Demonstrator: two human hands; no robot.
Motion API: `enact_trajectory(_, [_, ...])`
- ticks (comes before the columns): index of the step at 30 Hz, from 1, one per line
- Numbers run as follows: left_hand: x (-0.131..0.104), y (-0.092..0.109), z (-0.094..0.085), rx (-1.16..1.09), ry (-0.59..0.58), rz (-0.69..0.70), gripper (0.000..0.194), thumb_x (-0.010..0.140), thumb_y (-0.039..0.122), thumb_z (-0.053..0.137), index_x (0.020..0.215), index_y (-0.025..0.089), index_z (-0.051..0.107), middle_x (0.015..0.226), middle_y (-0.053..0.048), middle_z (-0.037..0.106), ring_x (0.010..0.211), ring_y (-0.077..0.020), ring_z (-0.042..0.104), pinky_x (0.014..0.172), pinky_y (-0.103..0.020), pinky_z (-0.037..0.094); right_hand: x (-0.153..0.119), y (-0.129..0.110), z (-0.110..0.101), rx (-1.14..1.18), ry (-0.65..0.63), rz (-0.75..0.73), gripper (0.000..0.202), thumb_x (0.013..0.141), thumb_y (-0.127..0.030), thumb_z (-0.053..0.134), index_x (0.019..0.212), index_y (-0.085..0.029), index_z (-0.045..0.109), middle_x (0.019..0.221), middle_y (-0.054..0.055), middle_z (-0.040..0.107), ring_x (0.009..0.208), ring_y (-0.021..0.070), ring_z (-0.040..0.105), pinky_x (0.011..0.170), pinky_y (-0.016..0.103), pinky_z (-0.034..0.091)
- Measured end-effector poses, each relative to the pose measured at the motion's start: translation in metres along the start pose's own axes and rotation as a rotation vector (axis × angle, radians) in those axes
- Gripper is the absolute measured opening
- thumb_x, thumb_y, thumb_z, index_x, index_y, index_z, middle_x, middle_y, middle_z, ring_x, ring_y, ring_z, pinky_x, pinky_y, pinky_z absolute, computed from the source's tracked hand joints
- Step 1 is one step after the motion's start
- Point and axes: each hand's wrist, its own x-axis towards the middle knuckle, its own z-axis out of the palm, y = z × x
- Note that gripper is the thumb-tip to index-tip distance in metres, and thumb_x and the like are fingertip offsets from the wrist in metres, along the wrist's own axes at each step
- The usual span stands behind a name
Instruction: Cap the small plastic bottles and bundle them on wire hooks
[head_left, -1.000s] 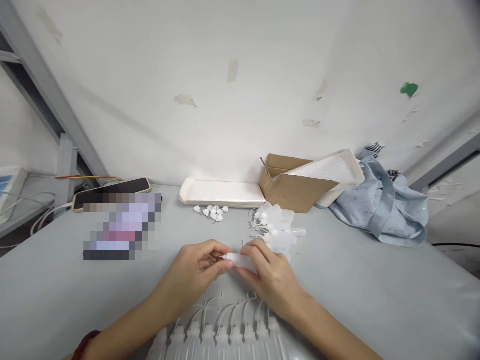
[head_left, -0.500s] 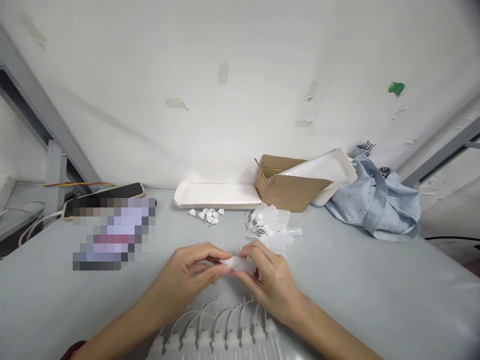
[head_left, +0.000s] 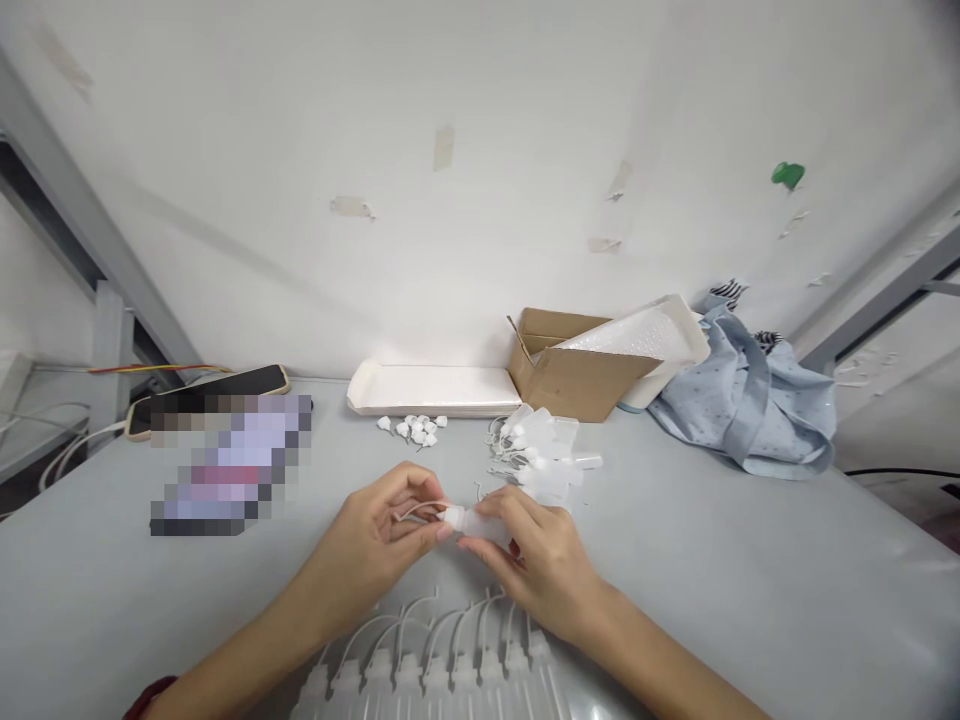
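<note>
A small translucent white plastic bottle (head_left: 471,522) is held sideways at near centre, beyond a row of similar bottles (head_left: 439,682); the right hand (head_left: 553,560) grips its body, the left hand (head_left: 375,530) pinches its nozzle end. Uneven finger pressure could dent it or bend the thin curved white tube (head_left: 420,505).

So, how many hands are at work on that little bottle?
2: the left hand at the tip end of the small bottle, the right hand around its body. No other hands show.
</note>
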Motion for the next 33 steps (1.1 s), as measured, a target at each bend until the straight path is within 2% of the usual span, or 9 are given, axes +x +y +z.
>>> enact_trajectory(3, [0.003, 0.001, -0.002, -0.114, -0.076, -0.143, 0.024, 0.078, 0.034, 0.063, 0.096, 0.021, 0.053, 0.081, 0.001, 0.063, 0.074, -0.0159, 0.063, 0.07, -0.028, 0.051, 0.001, -0.001, -0.003, -0.083, 0.046, -0.083, 0.016, 0.092, -0.028, 0.05, 0.091, -0.013, 0.056, 0.077, 0.007, 0.066, 0.055, 0.0132, 0.06, 0.044, 0.022, 0.043])
enact_trajectory(7, [0.002, 0.002, -0.003, -0.099, -0.261, -0.275, 0.036, 0.086, 0.046, 0.05, 0.07, 0.015, 0.059, 0.058, -0.001, 0.063, 0.055, -0.0141, 0.06, 0.057, -0.025, 0.048, 0.0, -0.002, -0.003, -0.128, 0.073, -0.143, 0.014, 0.092, -0.025, 0.049, 0.091, -0.014, 0.057, 0.078, 0.008, 0.066, 0.059, 0.014, 0.061, 0.047, 0.022, 0.045])
enact_trajectory(10, [-0.003, 0.002, -0.001, 0.027, -0.219, -0.174, 0.035, 0.086, 0.043, 0.049, 0.067, 0.017, 0.059, 0.052, 0.001, 0.059, 0.05, -0.0138, 0.056, 0.052, -0.024, 0.045, 0.0, -0.003, -0.003, -0.039, 0.068, -0.078, 0.019, 0.092, -0.029, 0.048, 0.091, -0.013, 0.058, 0.072, 0.006, 0.065, 0.051, 0.0129, 0.057, 0.044, 0.023, 0.042])
enact_trajectory(16, [-0.012, 0.0, 0.004, 0.477, -0.082, 0.288, 0.02, 0.088, 0.028, 0.046, 0.08, 0.02, 0.063, 0.07, -0.003, 0.061, 0.063, -0.0166, 0.056, 0.058, -0.026, 0.044, 0.005, -0.006, -0.009, 0.337, -0.13, 0.282, 0.022, 0.087, -0.034, 0.054, 0.082, -0.015, 0.063, 0.052, -0.003, 0.055, 0.041, 0.0086, 0.043, 0.04, 0.019, 0.037])
enact_trajectory(20, [-0.011, 0.004, 0.004, 0.471, -0.097, 0.16, 0.021, 0.086, 0.033, 0.047, 0.079, 0.019, 0.061, 0.069, -0.003, 0.06, 0.064, -0.0178, 0.055, 0.056, -0.025, 0.042, 0.002, -0.006, -0.007, 0.187, -0.016, 0.107, 0.02, 0.088, -0.032, 0.055, 0.09, -0.012, 0.06, 0.062, 0.002, 0.061, 0.047, 0.0119, 0.052, 0.043, 0.022, 0.042])
enact_trajectory(23, [-0.011, 0.009, 0.004, 0.346, -0.188, 0.001, 0.027, 0.088, 0.039, 0.045, 0.078, 0.019, 0.06, 0.061, 0.001, 0.058, 0.061, -0.0167, 0.056, 0.056, -0.025, 0.042, -0.002, -0.005, -0.004, 0.009, 0.11, -0.104, 0.013, 0.089, -0.023, 0.053, 0.096, -0.012, 0.055, 0.08, 0.01, 0.067, 0.067, 0.0176, 0.063, 0.053, 0.026, 0.049])
enact_trajectory(26, [-0.014, 0.015, 0.004, 0.276, -0.27, -0.058, 0.031, 0.089, 0.042, 0.042, 0.075, 0.019, 0.058, 0.061, 0.001, 0.059, 0.06, -0.0159, 0.056, 0.057, -0.024, 0.041, -0.003, -0.006, -0.004, -0.065, 0.166, -0.185, 0.01, 0.088, -0.018, 0.054, 0.098, -0.013, 0.053, 0.082, 0.011, 0.067, 0.072, 0.0182, 0.064, 0.057, 0.026, 0.051])
enact_trajectory(30, [-0.018, 0.017, 0.004, 0.383, -0.284, -0.029, 0.038, 0.091, 0.042, 0.037, 0.067, 0.019, 0.054, 0.057, 0.001, 0.057, 0.056, -0.0151, 0.054, 0.052, -0.023, 0.037, -0.001, -0.008, -0.007, 0.038, 0.136, -0.173, 0.009, 0.088, -0.017, 0.054, 0.095, -0.012, 0.052, 0.08, 0.011, 0.067, 0.071, 0.0184, 0.063, 0.058, 0.027, 0.051])
enact_trajectory(33, [-0.021, 0.012, 0.003, 0.617, -0.265, 0.139, 0.039, 0.093, 0.038, 0.035, 0.062, 0.019, 0.048, 0.057, 0.001, 0.053, 0.055, -0.014, 0.051, 0.052, -0.023, 0.035, 0.0, -0.011, -0.011, 0.21, 0.006, -0.053, 0.008, 0.088, -0.015, 0.047, 0.091, -0.013, 0.053, 0.073, 0.007, 0.065, 0.059, 0.0153, 0.058, 0.051, 0.026, 0.045])
